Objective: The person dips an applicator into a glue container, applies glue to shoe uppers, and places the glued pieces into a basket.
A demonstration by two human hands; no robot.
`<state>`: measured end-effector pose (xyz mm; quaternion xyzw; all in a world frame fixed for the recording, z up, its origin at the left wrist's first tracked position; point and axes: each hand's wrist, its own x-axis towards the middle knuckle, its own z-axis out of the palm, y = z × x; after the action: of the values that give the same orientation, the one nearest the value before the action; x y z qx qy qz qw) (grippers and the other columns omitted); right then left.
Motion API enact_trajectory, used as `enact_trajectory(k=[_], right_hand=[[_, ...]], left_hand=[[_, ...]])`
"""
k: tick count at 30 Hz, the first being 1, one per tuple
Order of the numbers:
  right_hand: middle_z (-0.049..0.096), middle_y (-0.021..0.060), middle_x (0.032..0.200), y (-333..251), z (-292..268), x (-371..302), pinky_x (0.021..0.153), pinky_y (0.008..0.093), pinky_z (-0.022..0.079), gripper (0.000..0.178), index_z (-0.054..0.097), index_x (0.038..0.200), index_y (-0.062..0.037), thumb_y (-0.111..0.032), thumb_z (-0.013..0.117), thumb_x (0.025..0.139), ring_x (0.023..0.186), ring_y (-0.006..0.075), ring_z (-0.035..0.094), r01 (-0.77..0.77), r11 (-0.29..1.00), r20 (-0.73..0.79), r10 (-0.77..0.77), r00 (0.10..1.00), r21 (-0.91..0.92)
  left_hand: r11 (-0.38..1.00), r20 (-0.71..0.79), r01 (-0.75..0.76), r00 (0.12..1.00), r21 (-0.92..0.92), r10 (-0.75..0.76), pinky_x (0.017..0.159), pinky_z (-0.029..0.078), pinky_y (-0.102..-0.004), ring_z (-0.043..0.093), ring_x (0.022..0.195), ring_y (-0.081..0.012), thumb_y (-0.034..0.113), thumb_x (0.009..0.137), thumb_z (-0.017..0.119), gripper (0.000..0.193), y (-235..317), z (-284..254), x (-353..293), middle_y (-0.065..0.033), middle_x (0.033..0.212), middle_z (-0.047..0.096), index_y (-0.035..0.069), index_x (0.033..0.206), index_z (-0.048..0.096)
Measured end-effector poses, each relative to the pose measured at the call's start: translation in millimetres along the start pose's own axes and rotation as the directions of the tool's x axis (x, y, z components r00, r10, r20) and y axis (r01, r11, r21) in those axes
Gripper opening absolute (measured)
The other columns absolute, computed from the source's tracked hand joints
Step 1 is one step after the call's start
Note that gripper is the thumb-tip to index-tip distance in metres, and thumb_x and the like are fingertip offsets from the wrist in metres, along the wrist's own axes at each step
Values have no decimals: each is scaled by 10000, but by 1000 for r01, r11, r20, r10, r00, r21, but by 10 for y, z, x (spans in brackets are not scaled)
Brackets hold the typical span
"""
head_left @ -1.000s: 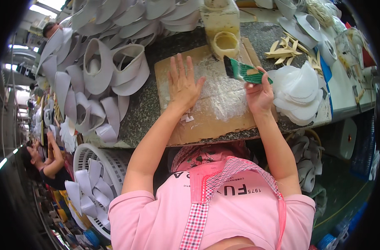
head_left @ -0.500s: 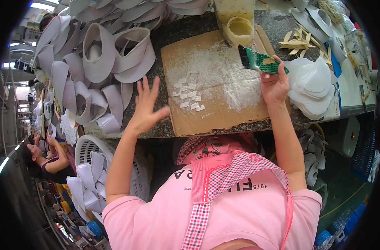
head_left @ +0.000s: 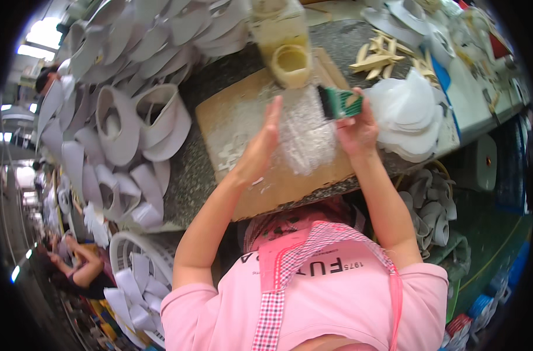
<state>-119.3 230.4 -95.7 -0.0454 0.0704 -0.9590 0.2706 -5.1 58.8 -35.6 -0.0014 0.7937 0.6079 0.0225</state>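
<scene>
My right hand (head_left: pixel 360 130) grips a green-handled brush (head_left: pixel 347 104) with dark bristles, which point left over the cardboard. My left hand (head_left: pixel 259 151) holds nothing; its fingers are stretched out and it hovers edge-on above the left part of a brown cardboard sheet (head_left: pixel 330 169) smeared with dried white residue. Small white pieces (head_left: pixel 230 157) lie beside that hand, partly hidden by it. Just beyond the brush, a cut-open plastic container (head_left: pixel 291 69) coated in yellowish paste sits at the cardboard's far edge.
Piled grey-white curved pieces (head_left: pixel 117 126) crowd the left. At right lie a stack of thin white sheets (head_left: pixel 404 117) and several cream pointed strips (head_left: pixel 378 57). A white basket (head_left: pixel 123 243) of white pieces stands lower left. Another person (head_left: pixel 85 269) is far left.
My left hand has moved right from the table edge to over the cardboard, covering some small white pieces. My right hand still holds the brush. The whole view has shifted and tilted.
</scene>
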Motion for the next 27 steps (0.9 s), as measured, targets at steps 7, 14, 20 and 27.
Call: enact_trajectory(k=[7, 14, 20, 27], right_hand=[[566, 35, 711, -14, 400, -265, 507, 233, 429, 286, 496, 981, -45, -294, 429, 857, 582, 110, 524, -35, 985, 45, 44, 998, -166], [572, 69, 847, -1753, 1127, 348, 682, 259, 448, 220, 550, 895, 7, -187, 468, 831, 735, 126, 545, 679, 305, 331, -695, 638, -668], [561, 121, 916, -2894, 1092, 1339, 766, 237, 383, 257, 570, 735, 31, -166, 432, 827, 894, 163, 508, 354, -303, 461, -460, 759, -885], [564, 77, 672, -2379, 571, 2812, 519, 258, 476, 213, 552, 771, 12, -199, 532, 784, 574, 160, 582, -107, 36, -109, -75, 991, -994]], left_hand=[[383, 72, -22, 991, 924, -117, 976, 19, -531, -58, 1267, -339, 563, 713, 459, 887, -72, 136, -57, -145, 1383, 35, 8, 1311, 111], [205, 174, -165, 985, 965, -23, 960, 16, -555, 82, 1274, -288, 563, 657, 487, 843, -140, 75, -128, -148, 1329, 242, -52, 1212, 327], [488, -12, -85, 981, 869, 193, 977, 92, -505, 189, 1236, -364, 369, 790, 490, 521, -119, 106, -150, -157, 1275, 348, 33, 1183, 425], [840, -196, -93, 953, 535, 230, 965, 232, -420, 275, 1198, -367, 222, 828, 468, 346, 148, -105, 20, -183, 1224, 403, 25, 1112, 496]])
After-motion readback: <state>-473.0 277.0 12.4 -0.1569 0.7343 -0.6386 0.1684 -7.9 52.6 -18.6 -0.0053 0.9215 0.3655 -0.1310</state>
